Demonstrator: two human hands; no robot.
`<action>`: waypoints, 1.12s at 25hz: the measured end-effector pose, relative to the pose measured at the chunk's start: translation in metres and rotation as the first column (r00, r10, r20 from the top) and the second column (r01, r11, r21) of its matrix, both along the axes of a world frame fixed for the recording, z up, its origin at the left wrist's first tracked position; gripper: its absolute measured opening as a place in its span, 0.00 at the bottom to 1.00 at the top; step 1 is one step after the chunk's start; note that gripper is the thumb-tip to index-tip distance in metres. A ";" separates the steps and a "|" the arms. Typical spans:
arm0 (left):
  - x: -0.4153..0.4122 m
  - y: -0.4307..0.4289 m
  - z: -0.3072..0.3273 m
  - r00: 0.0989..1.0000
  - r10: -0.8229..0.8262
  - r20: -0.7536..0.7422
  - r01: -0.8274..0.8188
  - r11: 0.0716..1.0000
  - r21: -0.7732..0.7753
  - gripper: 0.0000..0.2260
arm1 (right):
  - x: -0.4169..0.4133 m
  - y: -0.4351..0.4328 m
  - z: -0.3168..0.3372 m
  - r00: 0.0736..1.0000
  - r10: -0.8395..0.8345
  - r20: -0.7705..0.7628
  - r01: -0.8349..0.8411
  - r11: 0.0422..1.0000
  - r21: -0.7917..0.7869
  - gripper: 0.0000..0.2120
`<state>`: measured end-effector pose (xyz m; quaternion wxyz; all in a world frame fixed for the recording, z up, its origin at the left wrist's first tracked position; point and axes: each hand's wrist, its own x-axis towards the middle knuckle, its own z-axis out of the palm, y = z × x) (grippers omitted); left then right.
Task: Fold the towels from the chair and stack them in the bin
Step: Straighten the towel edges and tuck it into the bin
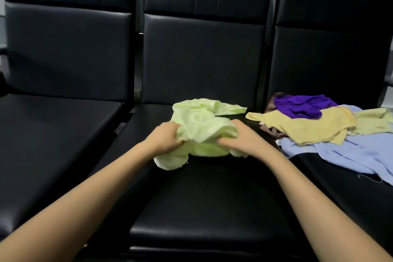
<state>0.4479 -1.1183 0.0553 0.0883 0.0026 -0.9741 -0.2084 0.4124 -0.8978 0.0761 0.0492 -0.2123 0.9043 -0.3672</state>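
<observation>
Both hands, left hand (164, 137) and right hand (240, 139), grip the crumpled light green towel (200, 125) near the middle seat's (202, 208) back edge, and next it likely needs spreading flat to fold.

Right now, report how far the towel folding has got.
Done: no folded towel and no bin show. In hand: the left hand and right hand grip the crumpled green towel on the middle chair. Left: the purple towel, yellow towel and blue towel lie heaped unfolded on the right chair.
</observation>
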 end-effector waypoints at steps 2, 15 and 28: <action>-0.008 0.000 -0.001 0.996 0.013 -0.088 0.007 0.974 0.228 0.05 | -0.002 -0.002 -0.008 1.000 0.007 -0.027 0.005 0.906 0.423 0.35; -0.003 -0.006 0.000 0.977 0.177 -0.117 -0.117 0.909 0.400 0.10 | 0.003 0.007 -0.004 0.974 -0.214 -0.076 0.208 0.975 -0.082 0.06; -0.007 0.006 0.101 0.691 -0.118 0.714 0.273 0.956 -0.107 0.19 | -0.016 0.027 0.073 0.995 0.040 0.091 -0.085 0.814 0.574 0.04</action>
